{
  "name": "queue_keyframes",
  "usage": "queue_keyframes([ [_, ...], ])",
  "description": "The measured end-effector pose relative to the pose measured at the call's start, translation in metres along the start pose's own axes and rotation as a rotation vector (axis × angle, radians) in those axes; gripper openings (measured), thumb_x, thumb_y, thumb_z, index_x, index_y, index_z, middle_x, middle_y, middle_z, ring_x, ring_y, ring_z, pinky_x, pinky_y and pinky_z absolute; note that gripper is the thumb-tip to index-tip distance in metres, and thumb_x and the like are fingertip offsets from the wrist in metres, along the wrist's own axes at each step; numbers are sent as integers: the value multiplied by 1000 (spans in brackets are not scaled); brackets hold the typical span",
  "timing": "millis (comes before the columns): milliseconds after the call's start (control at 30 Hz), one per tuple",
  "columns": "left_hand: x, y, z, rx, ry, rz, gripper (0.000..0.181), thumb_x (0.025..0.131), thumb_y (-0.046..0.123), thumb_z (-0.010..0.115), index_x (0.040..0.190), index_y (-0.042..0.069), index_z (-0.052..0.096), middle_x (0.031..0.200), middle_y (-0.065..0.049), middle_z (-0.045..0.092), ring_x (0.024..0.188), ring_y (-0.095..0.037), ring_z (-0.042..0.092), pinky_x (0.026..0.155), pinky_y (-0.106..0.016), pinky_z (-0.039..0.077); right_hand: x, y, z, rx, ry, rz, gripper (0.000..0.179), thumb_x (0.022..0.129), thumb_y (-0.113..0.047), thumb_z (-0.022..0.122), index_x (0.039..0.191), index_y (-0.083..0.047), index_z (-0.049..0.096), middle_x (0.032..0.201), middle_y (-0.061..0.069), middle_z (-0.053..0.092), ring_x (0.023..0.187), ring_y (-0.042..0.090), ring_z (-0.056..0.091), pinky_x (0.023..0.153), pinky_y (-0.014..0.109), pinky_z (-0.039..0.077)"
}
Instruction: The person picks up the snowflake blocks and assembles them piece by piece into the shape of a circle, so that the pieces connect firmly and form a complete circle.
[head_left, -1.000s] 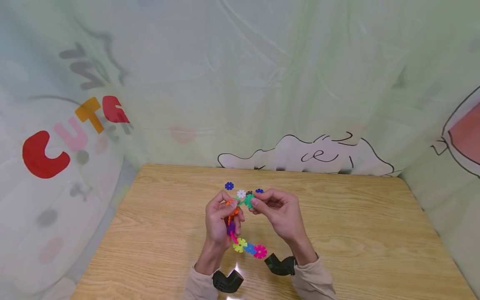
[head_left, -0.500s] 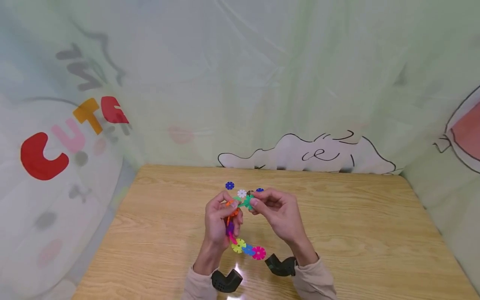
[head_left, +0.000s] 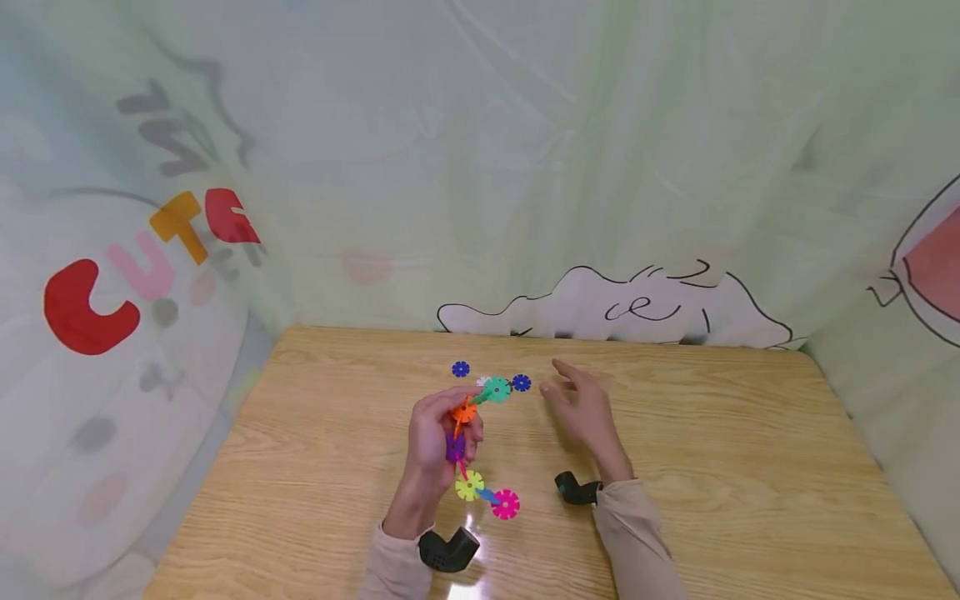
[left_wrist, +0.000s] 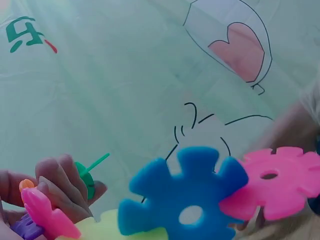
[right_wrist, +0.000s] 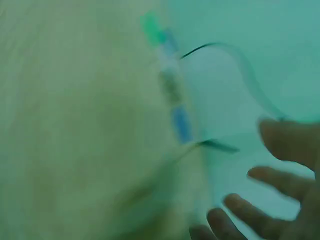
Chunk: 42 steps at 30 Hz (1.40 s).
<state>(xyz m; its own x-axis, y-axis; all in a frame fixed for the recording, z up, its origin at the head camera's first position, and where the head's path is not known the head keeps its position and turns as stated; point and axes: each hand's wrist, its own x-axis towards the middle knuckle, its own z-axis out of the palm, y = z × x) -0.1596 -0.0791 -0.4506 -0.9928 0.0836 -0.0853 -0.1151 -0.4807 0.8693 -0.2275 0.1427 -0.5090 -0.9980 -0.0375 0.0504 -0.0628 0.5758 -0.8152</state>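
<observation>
- the left hand (head_left: pixel 429 429) holds a chain of notched discs (head_left: pixel 454 450) above the middle of the table (head_left: pixel 750 458), fingers curled round its orange and purple part.
- the chain bows: green at the end toward the table's far edge, then orange, purple, pink, yellow, blue and pink toward the near edge; flower-shaped discs, some edge-on, holes at their centres.
- the right hand (head_left: pixel 587 410) is spread and holds nothing, near a dark blue disc (head_left: pixel 517 382).
- another blue disc (head_left: pixel 456 369) lies near the far edge.
</observation>
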Motion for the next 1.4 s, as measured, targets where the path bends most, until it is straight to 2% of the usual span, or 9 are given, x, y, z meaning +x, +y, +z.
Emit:
queue_keyframes([
  [100, 0, 0, -1, -2, -11, -40, 33, 105, 16, 43, 103, 8, 74, 54, 4, 58, 36, -4, 47, 35, -17, 39, 9, 17, 13, -163, -115, -89, 60, 106, -16, 62, 162, -5, 41, 168, 31, 29, 152, 57, 31, 125, 71, 27],
  [200, 1, 0, 1, 9, -38, -61, 27, 106, 20, 45, 100, 13, 71, 54, 5, 54, 36, -4, 45, 34, -17, 37, 13, 21, 22, -248, -213, -157, 61, 106, -11, 61, 163, -9, 40, 174, 28, 18, 156, 59, 21, 123, 77, 21],
  [300, 2, -2, 3, 23, -73, -58, 21, 107, 21, 48, 101, 12, 65, 53, 6, 53, 36, -3, 46, 34, -17, 36, 12, 19, 26, -323, -269, -189, 57, 105, -11, 62, 160, -12, 47, 173, 23, 24, 158, 55, 19, 120, 80, 24],
  [400, 3, -2, 5, 37, -85, -42, 18, 109, 23, 52, 100, 10, 61, 52, 7, 52, 34, -3, 46, 33, -17, 36, 10, 15, 27, -345, -235, -223, 45, 103, -10, 67, 147, -8, 62, 165, 22, 43, 155, 53, 30, 119, 77, 31],
  [567, 6, -2, 5, 72, -55, -32, 16, 107, 25, 60, 98, 11, 62, 51, 8, 49, 34, -3, 44, 32, -17, 34, 10, 11, 29, -320, -44, -260, 15, 92, -3, 80, 106, -2, 82, 126, 18, 75, 121, 42, 64, 107, 59, 52],
  [667, 6, -2, 5, 78, -47, -32, 14, 107, 23, 60, 99, 12, 62, 52, 7, 50, 34, -3, 44, 33, -17, 35, 10, 9, 30, -324, -6, -225, 9, 88, -3, 84, 95, -4, 81, 104, 13, 79, 104, 36, 69, 96, 54, 57],
  [967, 3, -1, 1, 59, -82, 5, 14, 109, 21, 56, 111, 9, 62, 58, 6, 63, 36, -4, 50, 35, -16, 39, 9, 14, 18, -266, -106, 27, 29, 88, -17, 88, 105, -1, 71, 94, 11, 68, 88, 25, 63, 80, 40, 55],
  [1200, 1, 0, -1, 47, -29, 3, 20, 108, 20, 57, 115, 3, 67, 57, 5, 64, 35, -3, 49, 34, -16, 37, 6, 14, 2, -219, -185, 24, 23, 95, -23, 82, 88, -7, 68, 79, 4, 64, 72, 17, 55, 65, 27, 44],
  [1400, 2, 0, -1, 40, -42, -16, 20, 109, 23, 55, 101, 9, 66, 56, 5, 63, 34, -3, 49, 33, -15, 36, 0, -10, -9, 34, -146, -30, 13, 101, -11, 73, 99, -1, 66, 88, 12, 76, 79, 26, 74, 70, 32, 63],
])
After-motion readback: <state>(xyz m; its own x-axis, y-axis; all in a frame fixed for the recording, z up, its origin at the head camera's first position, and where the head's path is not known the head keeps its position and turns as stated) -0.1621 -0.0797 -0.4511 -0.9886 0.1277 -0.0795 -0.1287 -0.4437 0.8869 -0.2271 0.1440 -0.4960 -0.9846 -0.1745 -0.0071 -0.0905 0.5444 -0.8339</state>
